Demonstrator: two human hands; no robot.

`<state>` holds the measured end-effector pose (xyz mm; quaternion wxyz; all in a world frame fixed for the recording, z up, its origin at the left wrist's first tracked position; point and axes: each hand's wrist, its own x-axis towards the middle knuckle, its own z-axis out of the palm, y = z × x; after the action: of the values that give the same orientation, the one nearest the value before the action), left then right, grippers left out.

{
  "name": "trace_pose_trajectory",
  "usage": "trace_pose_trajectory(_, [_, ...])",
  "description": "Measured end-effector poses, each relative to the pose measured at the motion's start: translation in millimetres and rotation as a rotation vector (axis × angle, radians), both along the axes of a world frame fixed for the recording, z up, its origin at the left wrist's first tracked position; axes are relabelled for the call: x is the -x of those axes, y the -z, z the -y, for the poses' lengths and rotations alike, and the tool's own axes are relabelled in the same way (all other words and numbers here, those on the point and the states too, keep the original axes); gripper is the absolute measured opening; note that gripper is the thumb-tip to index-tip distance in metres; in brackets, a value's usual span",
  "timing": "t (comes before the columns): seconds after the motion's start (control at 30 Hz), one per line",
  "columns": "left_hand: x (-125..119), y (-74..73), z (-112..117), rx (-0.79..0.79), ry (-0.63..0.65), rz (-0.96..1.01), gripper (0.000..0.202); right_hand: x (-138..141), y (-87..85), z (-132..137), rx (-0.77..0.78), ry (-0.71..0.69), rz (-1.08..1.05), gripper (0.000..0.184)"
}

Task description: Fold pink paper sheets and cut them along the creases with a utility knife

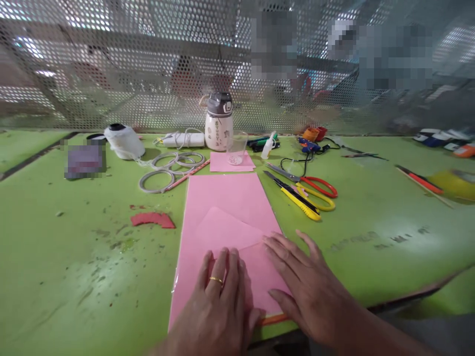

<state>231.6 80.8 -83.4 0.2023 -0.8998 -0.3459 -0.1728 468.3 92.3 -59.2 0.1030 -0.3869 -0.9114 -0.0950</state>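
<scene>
My left hand (218, 296), a gold ring on one finger, rests palm down with fingers stretched out at the lower edge of a small pink paper (226, 227). This paper lies at a slant on a larger pink sheet (222, 190) with a shiny, clear edge. At the right side, my right hand (308, 282) lies flat with its fingers spread, fingertips touching the small paper's corner. Neither hand grips anything. Part of the small paper is hidden under the hands. An orange strip (272, 320) shows at the near edge between them.
Scissors (315, 190) and a yellow utility knife (297, 198) lie to the right. Behind the sheet stand a bottle (218, 131), a clear cup (237, 146) and a small glue bottle (268, 147). Tape rolls (158, 181), a thread spool (124, 142) and a red paper piece (153, 219) lie left.
</scene>
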Motion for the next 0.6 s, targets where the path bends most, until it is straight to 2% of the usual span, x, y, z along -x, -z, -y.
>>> trace_pose_trajectory(0.2, [-4, -7.4, 1, 0.061, 0.001, -0.04, 0.053, -16, -4.0, -2, -0.083, 0.11, -0.021, 0.058])
trace_pose_trajectory(0.3, [-4, -10.3, 1, 0.065, 0.0, -0.051, 0.052, -9, -10.6, 2, -0.07, -0.017, -0.024, 0.064])
trace_pose_trajectory(0.4, [-5, -9.7, 1, 0.075, -0.02, -0.034, 0.053, 4, -13.2, 3, 0.03, -0.173, 0.002, 0.066])
trace_pose_trajectory(0.6, [-6, -4.9, 5, 0.106, -0.05, -0.005, 0.054, 7, -6.1, -4, 0.171, -0.176, 0.008, 0.081])
